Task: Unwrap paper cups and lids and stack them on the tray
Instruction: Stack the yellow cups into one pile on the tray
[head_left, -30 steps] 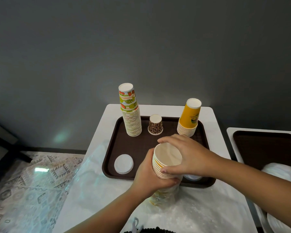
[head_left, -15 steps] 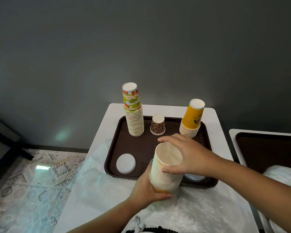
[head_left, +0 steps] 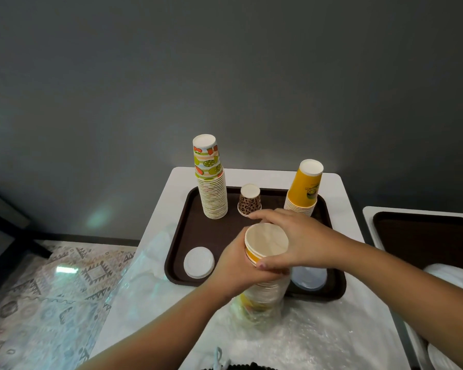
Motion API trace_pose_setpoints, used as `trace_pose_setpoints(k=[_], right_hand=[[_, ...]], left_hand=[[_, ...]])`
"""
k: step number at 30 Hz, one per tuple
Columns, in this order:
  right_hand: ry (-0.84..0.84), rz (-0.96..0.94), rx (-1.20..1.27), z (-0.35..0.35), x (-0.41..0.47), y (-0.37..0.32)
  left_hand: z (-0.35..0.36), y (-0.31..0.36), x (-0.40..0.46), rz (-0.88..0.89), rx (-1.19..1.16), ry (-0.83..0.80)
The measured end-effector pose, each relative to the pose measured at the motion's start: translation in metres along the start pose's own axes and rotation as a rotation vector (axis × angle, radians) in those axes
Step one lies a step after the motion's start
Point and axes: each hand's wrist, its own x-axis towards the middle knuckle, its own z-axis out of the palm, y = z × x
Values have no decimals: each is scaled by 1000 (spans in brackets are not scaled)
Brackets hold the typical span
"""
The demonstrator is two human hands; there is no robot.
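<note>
Toppling risk: cup stack [head_left: 265, 252], gripped by left hand [head_left: 235, 265] and right hand [head_left: 297, 236] just before the tray [head_left: 219, 231], may snag in its wrapper [head_left: 259, 308].

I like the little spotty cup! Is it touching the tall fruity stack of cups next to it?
Apart. The head view shows bare brown tray between the spotty cup and the fruity stack.

Paper cup stack [head_left: 266, 247] looked matt; wrapper [head_left: 262, 308] clear crinkly plastic; tray [head_left: 214, 231] smooth brown plastic; bench [head_left: 342, 198] glossy white.
</note>
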Motion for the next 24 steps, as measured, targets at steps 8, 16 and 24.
trace_pose_setpoints(k=[8,16,24], right_hand=[[-1,84,496,-73,-7,38],[-168,51,236,-28,0,67],[547,313,626,-38,48,108]], left_hand=[[1,-1,2,-65,-31,94],[5,0,3,-58,-1,155],[8,-3,12,-71,40,166]])
